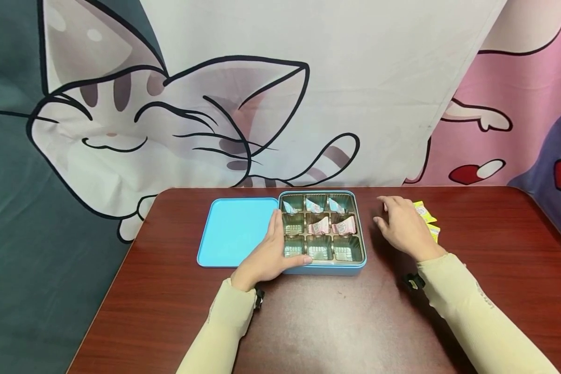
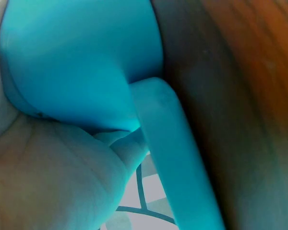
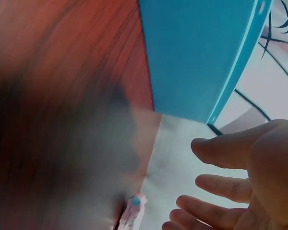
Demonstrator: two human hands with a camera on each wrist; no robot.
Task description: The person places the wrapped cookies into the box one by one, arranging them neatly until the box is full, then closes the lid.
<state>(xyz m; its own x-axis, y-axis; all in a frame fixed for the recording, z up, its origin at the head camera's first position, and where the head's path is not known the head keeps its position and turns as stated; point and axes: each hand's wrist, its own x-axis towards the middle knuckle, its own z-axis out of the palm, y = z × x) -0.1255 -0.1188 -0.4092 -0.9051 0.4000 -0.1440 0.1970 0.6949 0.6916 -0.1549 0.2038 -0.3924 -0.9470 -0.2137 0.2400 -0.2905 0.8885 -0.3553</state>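
A blue tin box (image 1: pixel 361 262) with a nine-compartment insert stands mid-table. Blue-white packets (image 1: pixel 315 206) lie in its far row and pink packets (image 1: pixel 343 226) in the middle row. The near row looks empty. My left hand (image 1: pixel 273 249) rests on the box's near-left corner, fingers straight along the left wall and thumb on the front rim; its palm (image 2: pixel 53 167) lies against the blue wall (image 2: pixel 173 143). My right hand (image 1: pixel 399 228) hovers just right of the box with fingers (image 3: pixel 221 151) spread and nothing in it. Yellow packets (image 1: pixel 423 210) lie right behind it.
The blue lid (image 1: pixel 231 231) lies flat, touching the box's left side. The dark red table (image 1: pixel 318 322) has bare wood in front and at the right. A cat-print cloth (image 1: pixel 215 104) hangs behind. A small pink-white packet (image 3: pixel 134 211) shows low in the right wrist view.
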